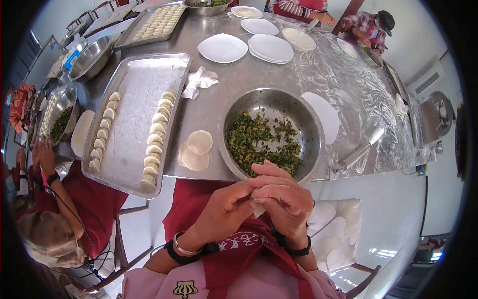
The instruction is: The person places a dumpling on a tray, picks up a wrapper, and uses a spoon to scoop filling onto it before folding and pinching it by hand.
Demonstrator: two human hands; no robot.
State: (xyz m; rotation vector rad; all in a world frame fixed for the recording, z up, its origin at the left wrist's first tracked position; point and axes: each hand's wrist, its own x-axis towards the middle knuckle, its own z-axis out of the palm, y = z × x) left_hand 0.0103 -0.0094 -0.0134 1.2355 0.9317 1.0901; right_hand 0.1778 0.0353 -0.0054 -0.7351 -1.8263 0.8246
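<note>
My left hand and my right hand meet in front of the table edge, fingers closed together around a dumpling. Only a small pale edge of its dough shows; the rest is hidden by my fingers. Just beyond them stands a steel bowl with chopped green filling in it. Left of the bowl, several round dough wrappers lie overlapping on the table. Farther left is a metal tray with finished dumplings in a row along each long side.
White plates and a crumpled tissue lie on the steel table. A rolling pin rests on the floury right side. Another full tray is at the back. Co-workers sit left and far right.
</note>
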